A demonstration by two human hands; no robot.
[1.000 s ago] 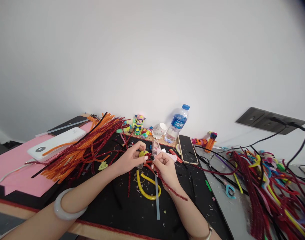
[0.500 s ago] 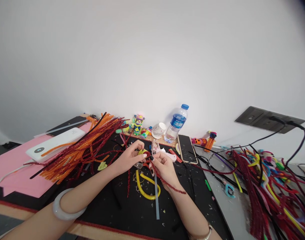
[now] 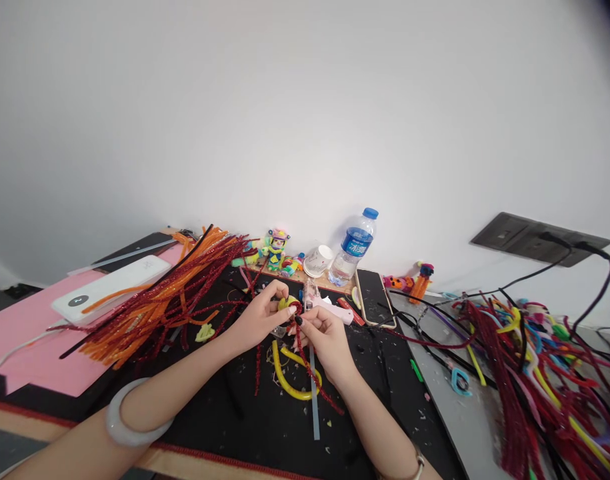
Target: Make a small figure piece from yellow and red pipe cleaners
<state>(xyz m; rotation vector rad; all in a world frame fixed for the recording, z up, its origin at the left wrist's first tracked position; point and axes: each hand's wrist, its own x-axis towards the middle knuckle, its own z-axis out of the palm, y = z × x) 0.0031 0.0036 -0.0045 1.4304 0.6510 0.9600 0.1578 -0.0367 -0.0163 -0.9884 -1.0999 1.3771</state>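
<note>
Between thumb and fingers, my left hand grips a small yellow piece with red tinsel wound at its right side. My right hand pinches a red tinsel pipe cleaner close to that piece, and its loose end trails down toward my right wrist. Just below the hands, a curved yellow pipe cleaner lies on the black mat. A clear glue stick points toward me from the pale pink glue gun behind my right hand.
Orange and red pipe cleaners are heaped left, by a white power bank. A water bottle, paper cup and phone stand or lie at the back. More pipe cleaners and cables fill the right side.
The red pipe cleaner's loose end has swung down and left, away from my right wrist. My right hand has shifted slightly; the left hand stays in place.
</note>
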